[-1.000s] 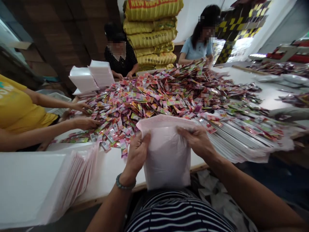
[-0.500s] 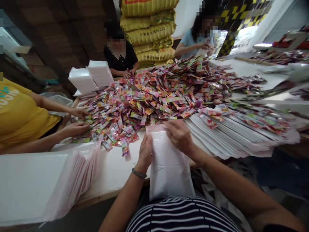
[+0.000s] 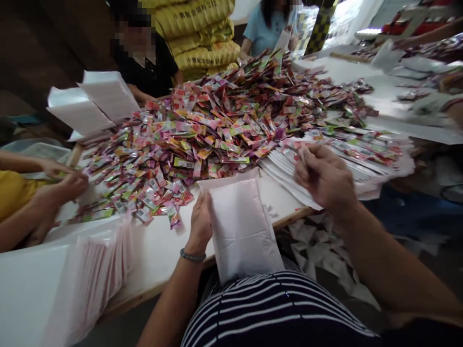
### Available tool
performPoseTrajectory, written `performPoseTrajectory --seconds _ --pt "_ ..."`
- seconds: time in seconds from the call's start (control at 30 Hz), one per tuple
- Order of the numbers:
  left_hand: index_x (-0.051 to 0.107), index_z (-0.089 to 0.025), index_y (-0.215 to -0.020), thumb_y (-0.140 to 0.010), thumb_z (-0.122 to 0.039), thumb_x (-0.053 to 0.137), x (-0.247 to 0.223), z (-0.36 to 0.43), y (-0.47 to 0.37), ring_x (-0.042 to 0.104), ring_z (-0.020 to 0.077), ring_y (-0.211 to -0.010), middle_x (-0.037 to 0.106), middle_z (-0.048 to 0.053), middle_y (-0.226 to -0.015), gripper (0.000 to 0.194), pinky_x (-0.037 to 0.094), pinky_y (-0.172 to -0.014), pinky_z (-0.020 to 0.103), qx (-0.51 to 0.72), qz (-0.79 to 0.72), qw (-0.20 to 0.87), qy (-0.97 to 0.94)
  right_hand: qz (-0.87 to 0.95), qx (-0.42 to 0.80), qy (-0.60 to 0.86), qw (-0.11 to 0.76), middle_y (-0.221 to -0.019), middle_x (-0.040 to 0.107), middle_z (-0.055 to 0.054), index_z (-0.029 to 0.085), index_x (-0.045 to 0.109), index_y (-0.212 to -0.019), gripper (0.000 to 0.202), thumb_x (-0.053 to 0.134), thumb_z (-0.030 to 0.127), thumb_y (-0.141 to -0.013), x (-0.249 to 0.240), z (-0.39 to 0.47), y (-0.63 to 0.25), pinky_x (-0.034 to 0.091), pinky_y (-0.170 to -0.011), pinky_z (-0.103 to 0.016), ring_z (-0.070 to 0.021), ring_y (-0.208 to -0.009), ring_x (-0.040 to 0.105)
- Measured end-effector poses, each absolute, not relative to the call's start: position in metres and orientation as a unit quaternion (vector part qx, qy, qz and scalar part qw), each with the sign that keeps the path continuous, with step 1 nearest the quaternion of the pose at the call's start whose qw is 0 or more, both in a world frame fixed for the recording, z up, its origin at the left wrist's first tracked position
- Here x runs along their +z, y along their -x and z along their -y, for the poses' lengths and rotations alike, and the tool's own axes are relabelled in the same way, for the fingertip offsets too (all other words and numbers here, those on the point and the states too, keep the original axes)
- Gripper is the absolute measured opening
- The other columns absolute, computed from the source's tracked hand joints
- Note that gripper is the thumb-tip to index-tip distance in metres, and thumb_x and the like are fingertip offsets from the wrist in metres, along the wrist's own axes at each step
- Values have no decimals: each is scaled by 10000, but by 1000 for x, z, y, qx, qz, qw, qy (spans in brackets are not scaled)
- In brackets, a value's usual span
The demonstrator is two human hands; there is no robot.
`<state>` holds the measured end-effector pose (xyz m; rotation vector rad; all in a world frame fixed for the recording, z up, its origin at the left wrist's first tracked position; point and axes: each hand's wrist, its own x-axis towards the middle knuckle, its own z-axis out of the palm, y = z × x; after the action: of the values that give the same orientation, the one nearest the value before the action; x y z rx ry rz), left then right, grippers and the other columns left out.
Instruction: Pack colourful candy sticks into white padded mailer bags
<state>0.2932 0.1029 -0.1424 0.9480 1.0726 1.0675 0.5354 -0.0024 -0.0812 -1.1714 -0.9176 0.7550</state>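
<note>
My left hand (image 3: 201, 222) grips the left edge of a white plastic mailer bag (image 3: 240, 217), thumb in front. The bag stands tilted against my striped shirt, its pale pink top edge over the table rim. Apart from the bag, to the right, my right hand (image 3: 327, 178) is raised with fingers pinched together. Something pale may show at its fingertips, but I cannot make it out. Behind that hand lies a fanned stack of white bags (image 3: 285, 168) with small packets on top. Beyond my bag spreads a large heap of small colourful packets (image 3: 217, 125).
Another stack of bags (image 3: 87, 270) lies at the front left. A co-worker's hands (image 3: 67, 185) handle packets on the left; two people sit across the table. White bags (image 3: 104, 96) stand at the back left. Paper scraps (image 3: 325, 250) litter the floor below right.
My right hand has moved from the bag's top edge away to the right, fingers pinched. My left hand still holds the bag. The view has shifted right and down.
</note>
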Motion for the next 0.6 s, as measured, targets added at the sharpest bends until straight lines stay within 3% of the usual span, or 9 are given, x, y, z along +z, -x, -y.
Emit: performPoseTrajectory --seconds 0.07,0.1,0.17,0.23,0.3,0.37,0.47,0.6 --pt "682 -182 -1113 -897 -295 584 -145 -105 -292 557 183 -1258 679 46 -1258 263 370 -1143 338 461 -461 640 -406 475 380 644 463 -476 464 47 242 615 -744 247 627 467 -847 -88 46 -551 335 -459 -262 -107 -417 367" --pt "686 -173 -1094 -888 -303 595 -146 -106 -291 581 191 -1224 692 54 -1229 260 395 -1122 348 457 -458 648 -403 518 379 671 372 -483 507 28 236 628 -679 262 675 462 -802 -94 60 -554 365 -485 -271 -119 -443 422" --pt "692 -160 -1060 -858 -334 635 -148 -107 -289 616 203 -1164 710 68 -1184 273 438 -1080 359 450 -457 655 -399 557 362 692 281 -628 653 -20 234 685 -704 239 709 466 -758 -109 67 -552 452 -594 -302 -174 -593 582" --pt "693 -158 -1037 -805 -398 691 -147 -108 -287 645 216 -1108 728 76 -1131 334 479 -1033 361 449 -458 659 -392 532 366 697 313 -846 732 -53 235 728 -907 285 699 480 -764 -121 45 -539 502 -729 -343 -232 -800 663" --pt "687 -161 -1024 -720 -456 760 -143 -108 -284 668 231 -1055 744 78 -1065 431 512 -983 363 444 -452 668 -391 464 423 668 400 -980 740 -73 219 691 -1101 453 726 484 -735 -129 5 -521 515 -808 -366 -249 -920 669" --pt "675 -162 -1031 -605 -435 843 -140 -109 -280 683 245 -1015 749 80 -1032 533 532 -943 367 428 -440 679 -404 419 523 581 462 -988 740 -69 198 694 -1062 525 819 423 -604 -134 -38 -502 523 -828 -360 -241 -931 669" --pt "669 -148 -1050 -472 -320 901 -143 -114 -274 697 259 -953 748 94 -1027 646 547 -888 379 393 -434 684 -436 366 630 485 483 -911 740 -51 171 699 -885 476 869 322 -467 -147 -79 -479 534 -784 -338 -204 -816 671" --pt "706 -116 -924 -482 -363 848 -167 -129 -268 691 226 -810 754 78 -869 526 542 -764 331 342 -491 588 -544 372 595 529 477 -765 718 -7 156 693 -767 395 850 264 -421 -180 -89 -471 512 -725 -300 -166 -720 640"
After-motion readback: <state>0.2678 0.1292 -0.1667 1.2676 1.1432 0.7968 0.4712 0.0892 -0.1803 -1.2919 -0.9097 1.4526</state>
